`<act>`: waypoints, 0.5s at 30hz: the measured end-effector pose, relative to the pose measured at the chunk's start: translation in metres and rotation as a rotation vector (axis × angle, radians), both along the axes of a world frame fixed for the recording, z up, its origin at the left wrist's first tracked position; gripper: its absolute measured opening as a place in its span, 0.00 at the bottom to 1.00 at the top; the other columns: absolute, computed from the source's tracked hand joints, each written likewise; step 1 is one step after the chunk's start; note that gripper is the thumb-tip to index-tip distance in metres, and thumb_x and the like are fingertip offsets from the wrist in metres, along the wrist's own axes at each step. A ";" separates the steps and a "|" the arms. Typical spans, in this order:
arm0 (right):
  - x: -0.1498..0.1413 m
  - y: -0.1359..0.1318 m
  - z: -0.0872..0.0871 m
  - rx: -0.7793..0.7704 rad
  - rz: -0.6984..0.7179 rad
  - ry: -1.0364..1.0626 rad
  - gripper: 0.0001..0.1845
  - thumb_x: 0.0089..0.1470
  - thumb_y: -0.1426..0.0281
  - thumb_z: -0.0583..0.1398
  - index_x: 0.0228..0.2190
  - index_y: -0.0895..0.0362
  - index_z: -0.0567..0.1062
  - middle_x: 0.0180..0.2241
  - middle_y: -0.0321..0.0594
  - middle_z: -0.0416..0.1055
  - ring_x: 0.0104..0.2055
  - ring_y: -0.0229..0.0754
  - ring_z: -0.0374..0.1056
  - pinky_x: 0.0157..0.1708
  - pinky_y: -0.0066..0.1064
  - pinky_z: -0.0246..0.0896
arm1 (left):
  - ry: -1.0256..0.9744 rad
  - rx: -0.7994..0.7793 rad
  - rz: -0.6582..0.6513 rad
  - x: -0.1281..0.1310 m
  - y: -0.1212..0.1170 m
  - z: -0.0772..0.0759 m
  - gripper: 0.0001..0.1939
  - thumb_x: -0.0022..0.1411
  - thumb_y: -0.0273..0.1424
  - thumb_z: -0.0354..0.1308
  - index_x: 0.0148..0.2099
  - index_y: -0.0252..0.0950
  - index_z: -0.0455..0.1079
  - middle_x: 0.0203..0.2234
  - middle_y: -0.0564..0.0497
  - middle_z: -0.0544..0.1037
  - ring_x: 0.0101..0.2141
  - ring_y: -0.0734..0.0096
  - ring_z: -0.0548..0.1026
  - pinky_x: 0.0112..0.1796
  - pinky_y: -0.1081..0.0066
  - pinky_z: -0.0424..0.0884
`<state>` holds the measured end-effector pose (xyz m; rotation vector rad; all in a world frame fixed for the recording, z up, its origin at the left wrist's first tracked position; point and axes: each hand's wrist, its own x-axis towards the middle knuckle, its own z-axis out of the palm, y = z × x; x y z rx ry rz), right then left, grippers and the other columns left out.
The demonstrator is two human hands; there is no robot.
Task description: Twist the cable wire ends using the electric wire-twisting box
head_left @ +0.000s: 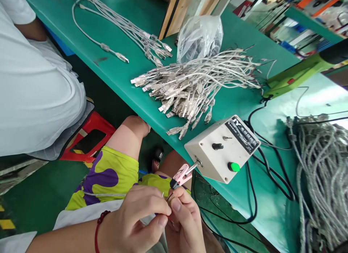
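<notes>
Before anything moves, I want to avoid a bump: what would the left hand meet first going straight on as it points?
Most likely the right hand, whose thumb lies just ahead of the left hand; the depth between them is unclear.

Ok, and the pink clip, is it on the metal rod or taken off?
On: the pink clip sits at the outer end of the metal rod, which sticks out of the white box.
</notes>
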<state>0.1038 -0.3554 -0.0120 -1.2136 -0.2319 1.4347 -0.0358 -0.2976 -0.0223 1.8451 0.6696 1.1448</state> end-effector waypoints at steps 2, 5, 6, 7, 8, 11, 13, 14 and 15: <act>-0.001 0.003 0.000 -0.013 -0.009 -0.005 0.25 0.52 0.50 0.80 0.27 0.54 0.79 0.22 0.30 0.63 0.24 0.33 0.51 0.27 0.26 0.55 | -0.001 -0.005 -0.021 -0.001 0.002 -0.001 0.08 0.84 0.29 0.52 0.48 0.42 0.71 0.28 0.55 0.82 0.27 0.72 0.81 0.35 0.73 0.78; 0.001 0.002 -0.004 -0.020 -0.020 -0.047 0.24 0.56 0.50 0.79 0.28 0.54 0.80 0.22 0.30 0.63 0.24 0.33 0.50 0.27 0.27 0.55 | 0.012 -0.012 -0.021 -0.001 0.004 -0.001 0.07 0.83 0.28 0.54 0.47 0.42 0.71 0.27 0.56 0.83 0.25 0.73 0.80 0.34 0.74 0.77; 0.002 0.000 -0.006 0.010 -0.048 -0.072 0.25 0.60 0.50 0.76 0.26 0.54 0.78 0.20 0.29 0.60 0.23 0.34 0.48 0.26 0.27 0.53 | 0.017 -0.012 -0.017 -0.002 0.004 -0.001 0.07 0.82 0.27 0.54 0.47 0.42 0.70 0.27 0.57 0.83 0.24 0.74 0.80 0.32 0.74 0.76; 0.003 -0.002 -0.008 0.053 -0.083 -0.099 0.26 0.64 0.50 0.73 0.24 0.54 0.77 0.18 0.27 0.56 0.22 0.34 0.46 0.24 0.27 0.52 | 0.021 -0.010 -0.013 -0.002 0.005 -0.001 0.06 0.81 0.27 0.55 0.47 0.42 0.70 0.27 0.57 0.83 0.23 0.75 0.79 0.31 0.75 0.75; 0.003 -0.005 -0.011 0.098 -0.122 -0.133 0.27 0.67 0.49 0.71 0.23 0.53 0.77 0.17 0.26 0.52 0.21 0.34 0.45 0.23 0.28 0.51 | 0.025 -0.004 -0.008 -0.002 0.005 0.000 0.06 0.80 0.26 0.55 0.47 0.42 0.70 0.26 0.57 0.83 0.22 0.75 0.79 0.30 0.75 0.74; -0.001 -0.016 -0.015 0.220 -0.206 -0.278 0.23 0.66 0.47 0.71 0.30 0.52 0.85 0.15 0.27 0.54 0.19 0.36 0.49 0.23 0.29 0.55 | 0.044 0.013 -0.006 -0.003 0.005 0.000 0.07 0.79 0.24 0.56 0.47 0.42 0.70 0.26 0.57 0.83 0.23 0.75 0.80 0.30 0.76 0.74; -0.010 -0.022 -0.013 0.204 -0.246 -0.420 0.20 0.61 0.48 0.76 0.36 0.52 0.89 0.18 0.30 0.63 0.22 0.37 0.55 0.25 0.30 0.56 | 0.061 0.036 0.005 -0.004 0.004 0.000 0.07 0.78 0.23 0.56 0.48 0.42 0.70 0.27 0.57 0.85 0.24 0.73 0.83 0.32 0.75 0.76; -0.016 -0.024 -0.010 0.175 -0.267 -0.494 0.18 0.59 0.50 0.78 0.36 0.51 0.90 0.19 0.32 0.67 0.23 0.38 0.58 0.26 0.31 0.56 | 0.070 0.047 0.012 -0.005 0.004 0.000 0.07 0.77 0.23 0.56 0.48 0.42 0.70 0.28 0.56 0.85 0.25 0.73 0.83 0.33 0.75 0.77; -0.021 -0.025 -0.006 0.145 -0.287 -0.553 0.16 0.59 0.52 0.79 0.36 0.50 0.90 0.21 0.33 0.70 0.23 0.38 0.60 0.27 0.31 0.57 | 0.076 0.056 0.020 -0.005 0.004 0.000 0.07 0.77 0.23 0.56 0.49 0.42 0.71 0.28 0.56 0.86 0.25 0.72 0.84 0.33 0.74 0.78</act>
